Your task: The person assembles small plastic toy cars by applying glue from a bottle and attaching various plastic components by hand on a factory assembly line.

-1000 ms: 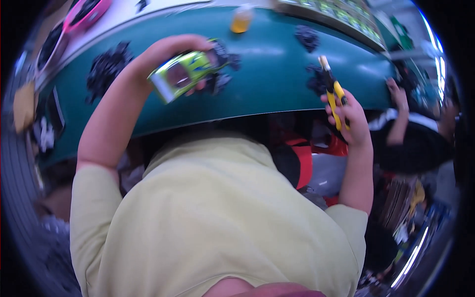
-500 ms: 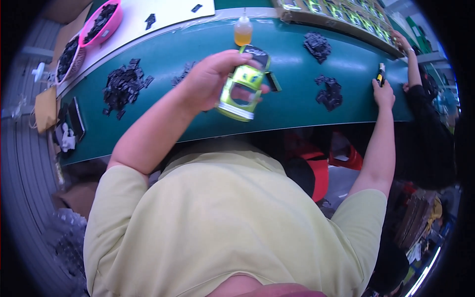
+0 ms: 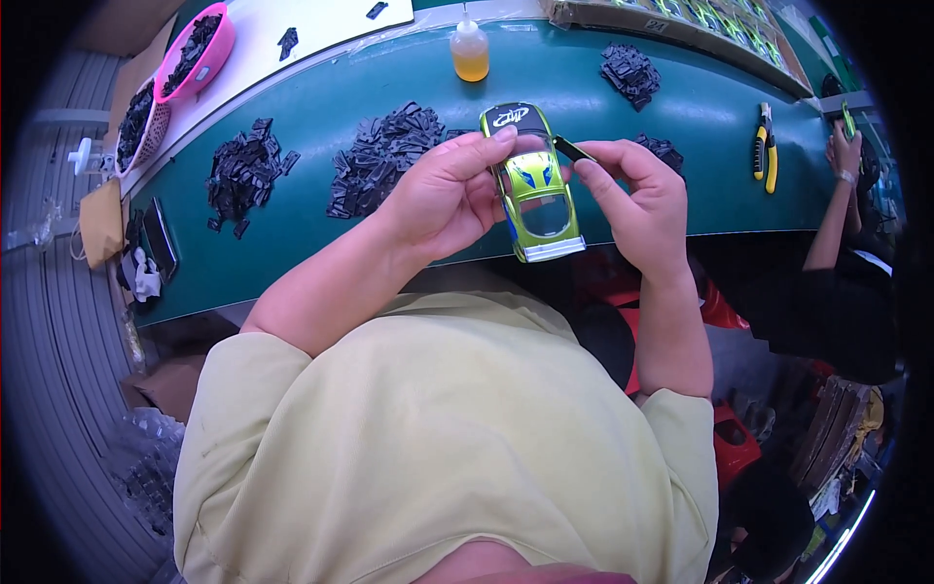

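A shiny green toy car body (image 3: pixel 547 175) with a black front panel and open window holes is held over the table's near edge. My left hand (image 3: pixel 438 200) is closed around its left side, thumb on top by the black panel. On the other side a dark door (image 3: pixel 572 148) stands swung out from the car. My right hand (image 3: pixel 642 209) pinches this door between thumb and fingers. Pliers (image 3: pixel 765 151) with yellow and black handles lie on the table to the right, apart from both hands.
Piles of small black parts (image 3: pixel 384 161) lie on the green table (image 3: pixel 321 112). A squeeze bottle (image 3: pixel 470 54) of amber liquid stands at the back. A pink basket (image 3: pixel 222 54) is far left, a box of green toy cars (image 3: pixel 681 31) far right. A co-worker's hand (image 3: pixel 844 156) holds something green.
My right hand has let go of the pliers and moved left to the car's door. The car has turned and shifted slightly right. The co-worker's hand has left the box.
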### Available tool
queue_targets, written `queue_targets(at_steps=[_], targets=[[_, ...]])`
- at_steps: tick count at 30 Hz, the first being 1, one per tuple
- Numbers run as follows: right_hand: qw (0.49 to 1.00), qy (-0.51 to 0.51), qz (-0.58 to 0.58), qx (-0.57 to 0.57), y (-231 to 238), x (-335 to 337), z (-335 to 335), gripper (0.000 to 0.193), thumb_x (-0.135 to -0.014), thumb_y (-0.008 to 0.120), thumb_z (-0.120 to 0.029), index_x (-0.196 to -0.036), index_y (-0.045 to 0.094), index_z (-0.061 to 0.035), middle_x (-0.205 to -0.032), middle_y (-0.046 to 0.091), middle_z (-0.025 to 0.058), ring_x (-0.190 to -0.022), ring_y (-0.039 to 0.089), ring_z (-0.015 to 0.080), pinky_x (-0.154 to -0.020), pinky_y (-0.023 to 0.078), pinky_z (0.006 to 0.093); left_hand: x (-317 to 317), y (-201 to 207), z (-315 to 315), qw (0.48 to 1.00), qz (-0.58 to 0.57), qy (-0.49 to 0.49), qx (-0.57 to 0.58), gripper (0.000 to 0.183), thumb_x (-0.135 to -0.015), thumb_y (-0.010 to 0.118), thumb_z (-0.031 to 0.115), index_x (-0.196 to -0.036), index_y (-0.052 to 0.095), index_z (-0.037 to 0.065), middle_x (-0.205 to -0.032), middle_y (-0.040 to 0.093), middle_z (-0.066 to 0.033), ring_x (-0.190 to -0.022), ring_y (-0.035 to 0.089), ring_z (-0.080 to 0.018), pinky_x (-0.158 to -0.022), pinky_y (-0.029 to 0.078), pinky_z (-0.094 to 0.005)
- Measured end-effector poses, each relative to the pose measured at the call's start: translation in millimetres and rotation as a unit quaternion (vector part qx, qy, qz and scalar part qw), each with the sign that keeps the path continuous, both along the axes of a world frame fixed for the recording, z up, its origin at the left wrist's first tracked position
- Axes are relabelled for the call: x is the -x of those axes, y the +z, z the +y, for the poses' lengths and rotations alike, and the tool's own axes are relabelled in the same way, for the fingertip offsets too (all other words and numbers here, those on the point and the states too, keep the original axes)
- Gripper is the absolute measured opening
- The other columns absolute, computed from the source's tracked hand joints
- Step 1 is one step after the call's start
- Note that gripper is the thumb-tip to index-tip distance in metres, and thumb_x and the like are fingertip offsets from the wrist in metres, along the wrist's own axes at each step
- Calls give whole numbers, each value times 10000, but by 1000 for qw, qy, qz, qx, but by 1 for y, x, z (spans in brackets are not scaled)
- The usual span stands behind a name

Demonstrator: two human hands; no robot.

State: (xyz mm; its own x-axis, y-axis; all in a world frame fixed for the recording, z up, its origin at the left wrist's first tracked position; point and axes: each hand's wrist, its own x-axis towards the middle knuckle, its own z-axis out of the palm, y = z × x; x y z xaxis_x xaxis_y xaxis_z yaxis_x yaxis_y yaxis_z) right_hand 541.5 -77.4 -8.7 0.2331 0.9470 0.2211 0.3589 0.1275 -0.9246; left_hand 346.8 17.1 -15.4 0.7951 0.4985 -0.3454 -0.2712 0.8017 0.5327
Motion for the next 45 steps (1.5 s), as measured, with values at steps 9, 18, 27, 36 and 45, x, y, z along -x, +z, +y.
queue_targets(at_steps=[9,18,27,36,45], targets=[[986,-38,-108,-123,0,21,-7,127,-843,667,0,-969,685,8,-758,655,58,-671,604,127,-626,471,252,10,11,-13,999,-3,-30,-22,419,-966,570,208,-1314,431,22,-1201,588,-119,-1114,608,-234,-973,502,-410],[989,-68,-66,-112,2,36,-9,111,-812,709,-2,-921,693,7,-762,651,64,-667,600,130,-611,471,251,20,20,-21,999,-19,17,-43,731,-871,697,62,-1445,246,103,-1182,524,-95,-1077,590,-197,-864,548,-370],[970,-12,-198,-144,6,39,-6,118,-761,750,-19,-854,679,-6,-715,625,77,-615,583,186,-574,461,267,29,23,-18,996,33,17,-80,603,-851,696,37,-1327,326,54,-1088,551,-103,-971,636,-204,-753,582,-364],[994,28,95,-39,1,47,-4,141,-835,698,16,-975,685,10,-803,636,31,-721,575,85,-647,442,207,43,10,-6,1000,-3,-7,0,386,-944,567,105,-1300,438,28,-979,625,-71,-903,675,-163,-754,596,-317],[993,-13,-19,-114,-6,64,7,108,-787,739,-5,-871,673,5,-756,632,79,-673,601,175,-624,470,272,43,-1,-13,975,-120,8,186,214,-997,491,151,-1155,563,26,-972,661,-110,-868,686,-214,-741,605,-360]])
